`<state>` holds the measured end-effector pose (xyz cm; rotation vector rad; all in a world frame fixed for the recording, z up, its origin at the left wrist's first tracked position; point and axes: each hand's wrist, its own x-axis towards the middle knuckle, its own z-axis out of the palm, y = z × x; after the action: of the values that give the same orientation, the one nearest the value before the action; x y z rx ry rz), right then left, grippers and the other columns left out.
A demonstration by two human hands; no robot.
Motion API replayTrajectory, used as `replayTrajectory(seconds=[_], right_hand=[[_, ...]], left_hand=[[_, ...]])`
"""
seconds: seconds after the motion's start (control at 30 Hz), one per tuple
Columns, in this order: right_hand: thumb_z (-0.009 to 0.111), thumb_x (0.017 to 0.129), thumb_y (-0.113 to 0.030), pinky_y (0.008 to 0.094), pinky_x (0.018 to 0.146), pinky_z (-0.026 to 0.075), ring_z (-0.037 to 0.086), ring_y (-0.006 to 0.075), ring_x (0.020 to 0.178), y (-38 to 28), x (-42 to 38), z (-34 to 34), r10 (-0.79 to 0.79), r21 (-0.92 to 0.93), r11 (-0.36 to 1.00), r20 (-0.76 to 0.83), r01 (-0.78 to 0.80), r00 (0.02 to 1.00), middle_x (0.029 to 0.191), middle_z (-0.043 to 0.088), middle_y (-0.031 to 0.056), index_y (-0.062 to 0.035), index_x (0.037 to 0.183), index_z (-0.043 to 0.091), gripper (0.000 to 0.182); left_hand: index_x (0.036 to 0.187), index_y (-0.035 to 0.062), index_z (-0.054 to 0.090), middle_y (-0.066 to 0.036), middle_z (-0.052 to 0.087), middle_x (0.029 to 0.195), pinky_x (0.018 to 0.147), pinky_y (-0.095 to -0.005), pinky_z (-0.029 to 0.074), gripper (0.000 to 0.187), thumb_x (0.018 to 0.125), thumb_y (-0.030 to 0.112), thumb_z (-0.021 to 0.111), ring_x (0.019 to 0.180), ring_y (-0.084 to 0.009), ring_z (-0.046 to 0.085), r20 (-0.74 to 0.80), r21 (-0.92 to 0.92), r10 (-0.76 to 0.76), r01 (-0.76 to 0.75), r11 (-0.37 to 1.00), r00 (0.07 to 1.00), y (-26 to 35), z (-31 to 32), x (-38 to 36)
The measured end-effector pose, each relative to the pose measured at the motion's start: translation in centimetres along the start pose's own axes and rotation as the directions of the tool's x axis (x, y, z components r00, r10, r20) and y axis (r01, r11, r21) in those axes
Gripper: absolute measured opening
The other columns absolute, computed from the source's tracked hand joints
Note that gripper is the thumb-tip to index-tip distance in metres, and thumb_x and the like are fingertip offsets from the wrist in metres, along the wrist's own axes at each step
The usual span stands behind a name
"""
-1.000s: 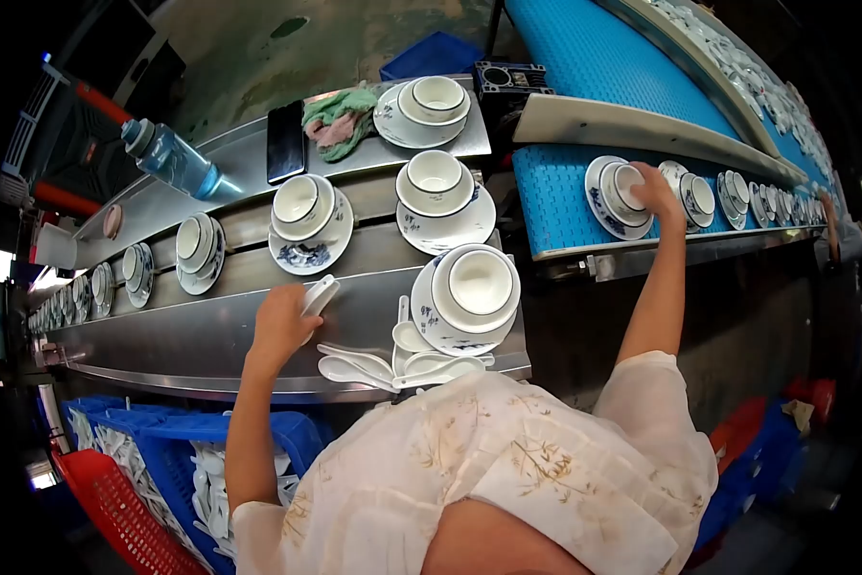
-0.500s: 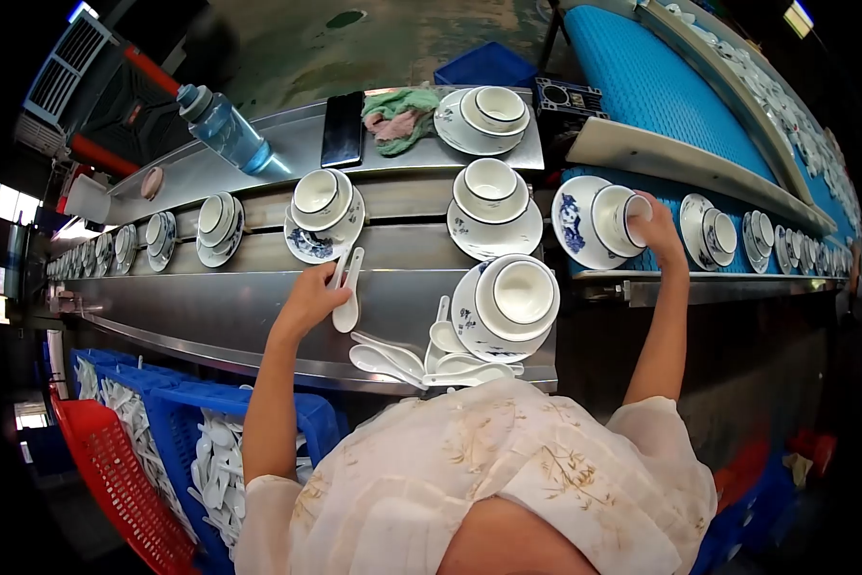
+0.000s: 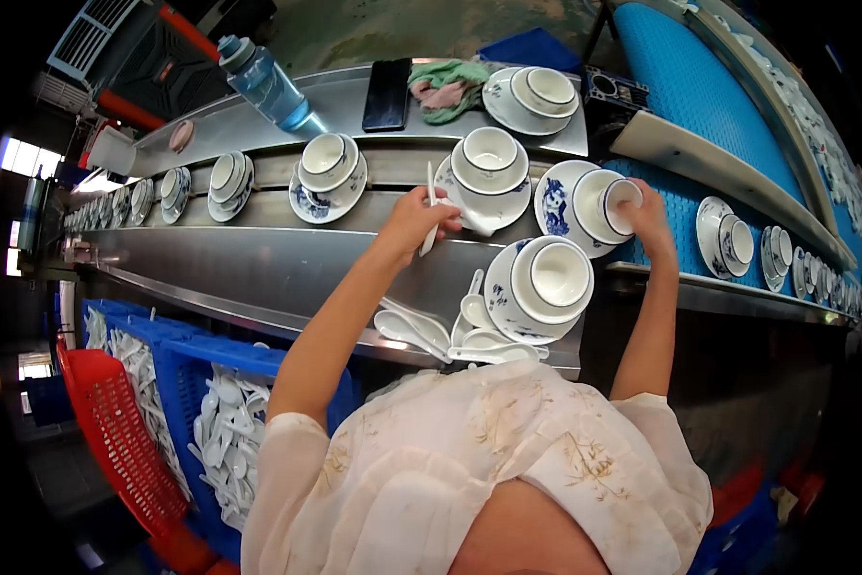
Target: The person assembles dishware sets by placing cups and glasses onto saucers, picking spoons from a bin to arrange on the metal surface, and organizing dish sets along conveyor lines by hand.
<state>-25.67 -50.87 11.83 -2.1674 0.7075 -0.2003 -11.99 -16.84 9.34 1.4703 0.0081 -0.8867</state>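
Note:
My left hand is closed on white spoons, beside a plate with stacked bowls on the line. One spoon stands nearly upright in the fingers, and another reaches over the plate's lower edge. My right hand grips the cup on top of a bowl and a blue-patterned plate, at the end of the blue belt. Nearer my body, another plate stack stands beside several loose spoons on the steel table.
Several plate-and-bowl sets line the channel to the left. More sets stand on the blue belt at right. A bottle, a phone and a cloth lie behind. Blue crates of spoons and a red basket are lower left.
My left hand has moved right with the spoons, to the nearest set on the line. The set in my right hand has come closer to that set. The view has shifted.

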Motion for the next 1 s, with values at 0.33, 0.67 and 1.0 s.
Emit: replayTrajectory(seconds=[0.33,0.67,1.0], right_hand=[[0.055,0.075,-0.011,0.0281,0.077,0.045,0.058,0.0179,0.084,0.7,0.2,4.0,0.032,0.189,0.981,0.100,-0.051,0.994,0.094,0.063,0.0103,0.0023,0.109,0.058,0.036],[0.053,0.087,-0.026,0.0271,0.068,0.049,0.058,0.0157,0.082,0.0,-1.0,2.1,0.084,0.156,0.979,0.270,-0.129,0.959,0.098,0.060,0.0112,-0.0029,0.122,0.050,0.043],[0.046,0.074,-0.004,0.0370,0.100,0.034,0.050,0.0324,0.113,12.8,1.1,-14.3,-0.160,-0.611,0.791,-0.223,-0.010,0.962,0.122,0.054,0.0181,-0.0032,0.125,0.050,0.050]], left_hand=[[0.101,0.0048,0.061,-0.012,0.057,0.088,0.071,-0.0351,0.046,0.048,0.063,0.028,0.078,0.080,-0.0275,0.057,0.549,0.710,0.182,-0.570,0.413,0.816,0.6,2.1,-8.1],[0.093,0.0078,0.055,-0.014,0.048,0.110,0.080,-0.0388,0.041,0.043,0.060,0.023,0.078,0.097,-0.0308,0.049,0.580,0.780,0.137,-0.596,0.190,0.803,-2.4,5.0,-9.8],[0.095,0.0035,0.061,-0.012,0.054,0.107,0.082,-0.0345,0.044,0.039,0.062,0.018,0.077,0.095,-0.0277,0.054,0.365,0.866,0.046,-0.357,0.351,0.930,-1.1,-5.0,-9.1]])
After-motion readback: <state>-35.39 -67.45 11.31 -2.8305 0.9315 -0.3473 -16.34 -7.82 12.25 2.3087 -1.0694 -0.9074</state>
